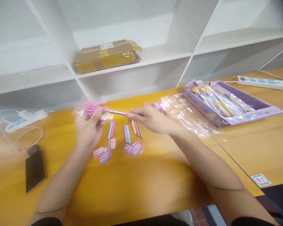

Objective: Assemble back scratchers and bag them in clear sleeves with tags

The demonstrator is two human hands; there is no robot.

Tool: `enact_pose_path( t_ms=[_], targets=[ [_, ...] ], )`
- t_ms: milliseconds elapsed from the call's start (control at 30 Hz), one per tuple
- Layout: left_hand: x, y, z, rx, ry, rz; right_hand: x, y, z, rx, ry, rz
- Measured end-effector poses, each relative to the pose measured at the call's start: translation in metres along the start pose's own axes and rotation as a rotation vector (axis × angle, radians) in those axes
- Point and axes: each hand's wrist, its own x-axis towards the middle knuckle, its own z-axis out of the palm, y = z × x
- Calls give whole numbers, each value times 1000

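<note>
My left hand (91, 122) grips the pink hand-shaped head of a rod-type tool (116, 112), with clear film around that head. My right hand (151, 117) grasps the pink opposite end. The silver shaft spans the space between both hands, nearly horizontal, above the wooden table (141, 179).

Below the tool, blue and pink sticks (111, 129) lie side by side; purple and blue sticks (126, 134) form a second pair. Printed cards (105, 155) lie in two groups nearer to me. Clear plastic packaging (195, 122) lies to the right, adjacent to a purple box (217, 117) containing wrapped yellow-handled tools (223, 102).

A dark phone (36, 171) lies at the left, near a white power strip (25, 121). A taped brown parcel (106, 56) sits on the white shelf (155, 56) behind the table.
</note>
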Motion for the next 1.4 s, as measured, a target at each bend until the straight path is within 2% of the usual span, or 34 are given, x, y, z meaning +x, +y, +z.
enact_pose_path(
  t_ms=[133,267,400,533,633,833,967,1067,1133,1200,1400],
  targets=[
    [-8,-6,5,25,-43,-3,-1,-2,4,41,-57,0],
    [-13,-8,4,80,-176,-57,-5,-8,6,7,-99,-21],
    [-15,-10,0,109,-287,-77,-13,-13,8,-67,-36,-55],
    [-13,-11,-8,184,-367,-134,-19,-16,9,-46,17,-91],
    [-10,-9,-12,226,-387,-158,-23,-17,5,73,61,-114],
    [-4,-1,-12,199,-437,-115,-29,-17,-5,262,86,-187],
    [-11,-5,-9,254,-477,-121,-28,-19,12,280,146,-228],
    [-21,-13,-5,270,-529,-178,-23,-18,38,268,289,-256],
    [-25,-18,-1,247,-531,-212,-19,-16,51,251,363,-257],
    [-25,-19,2,207,-500,-238,-17,-14,53,210,365,-262],
    [-11,-8,5,29,-305,-286,-24,-18,15,341,136,-312]
  ],
)
